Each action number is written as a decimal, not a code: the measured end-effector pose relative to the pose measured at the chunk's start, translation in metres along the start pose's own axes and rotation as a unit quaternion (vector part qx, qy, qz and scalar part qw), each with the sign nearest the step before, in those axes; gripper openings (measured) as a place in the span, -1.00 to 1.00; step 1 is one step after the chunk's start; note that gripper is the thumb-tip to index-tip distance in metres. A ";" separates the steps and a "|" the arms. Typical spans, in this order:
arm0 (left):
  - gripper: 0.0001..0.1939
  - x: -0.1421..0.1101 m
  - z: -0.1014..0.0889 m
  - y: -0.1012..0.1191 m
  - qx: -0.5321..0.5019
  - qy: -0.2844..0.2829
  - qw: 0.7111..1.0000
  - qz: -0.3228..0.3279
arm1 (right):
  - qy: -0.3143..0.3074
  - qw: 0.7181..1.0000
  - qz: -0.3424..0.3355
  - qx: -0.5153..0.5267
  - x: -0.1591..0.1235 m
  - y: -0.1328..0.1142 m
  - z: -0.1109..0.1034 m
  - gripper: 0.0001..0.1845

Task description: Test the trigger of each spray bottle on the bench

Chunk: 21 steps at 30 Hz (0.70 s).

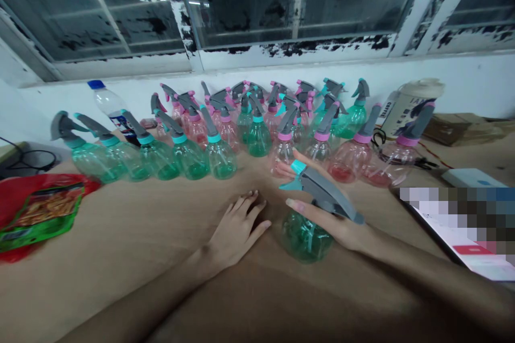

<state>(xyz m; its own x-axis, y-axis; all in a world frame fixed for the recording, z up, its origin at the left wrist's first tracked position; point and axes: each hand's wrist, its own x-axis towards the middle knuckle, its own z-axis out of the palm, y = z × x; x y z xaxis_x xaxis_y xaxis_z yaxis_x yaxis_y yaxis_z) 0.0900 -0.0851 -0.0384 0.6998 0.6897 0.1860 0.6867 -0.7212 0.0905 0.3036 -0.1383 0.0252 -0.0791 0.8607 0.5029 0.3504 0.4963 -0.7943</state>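
Right hand [340, 226] closed round one green spray bottle [306, 240], just right of the left hand [234, 231], which is empty, palm down, fingers loosely spread on the table [120, 236]. Behind: five green bottles [192, 163] front left, four pink bottles [346, 165] front right, more too crowded to count.

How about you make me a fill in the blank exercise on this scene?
The hand holding the green spray bottle is the person's ____ one.
The cap on the drink bottle is ____.
The collar of the rightmost spray bottle is ____.
The snack bag lies near the picture's ____ edge.

Missing words: right; blue; pink; left.
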 end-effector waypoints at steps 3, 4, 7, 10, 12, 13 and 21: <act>-0.56 0.000 0.000 0.000 0.000 -0.006 1.000 -0.001 | -0.022 1.000 0.013 0.008 0.001 -0.005 0.000 -0.44; -0.55 0.000 -0.001 0.000 -0.001 -0.006 1.000 -0.001 | -0.035 0.999 0.019 0.011 0.002 -0.007 -0.001 -0.50; -0.55 0.000 -0.002 0.001 -0.003 -0.007 1.000 -0.002 | -0.066 0.997 0.033 0.002 0.003 -0.010 -0.002 -0.65; -0.56 0.000 -0.002 0.001 -0.005 -0.006 1.000 -0.001 | -0.060 0.998 0.029 -0.014 0.001 -0.009 -0.001 -0.77; -0.56 0.000 -0.002 0.001 -0.006 -0.002 1.000 0.000 | -0.034 0.999 0.028 -0.030 0.000 -0.009 -0.001 -0.83; -0.56 0.000 -0.002 0.001 -0.006 0.001 1.000 0.000 | -0.018 0.999 0.027 -0.041 0.000 -0.010 -0.001 -0.84; -0.57 0.001 -0.005 0.003 -0.006 -0.020 1.000 -0.007 | -0.001 0.999 0.032 -0.035 0.000 -0.016 0.000 -0.88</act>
<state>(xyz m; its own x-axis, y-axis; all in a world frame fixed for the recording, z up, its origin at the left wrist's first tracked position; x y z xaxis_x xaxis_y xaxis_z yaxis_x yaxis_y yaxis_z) 0.0912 -0.0870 -0.0332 0.6976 0.7018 0.1445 0.6945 -0.7118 0.1046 0.2982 -0.1466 0.0381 -0.0573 0.8905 0.4514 0.4189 0.4319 -0.7987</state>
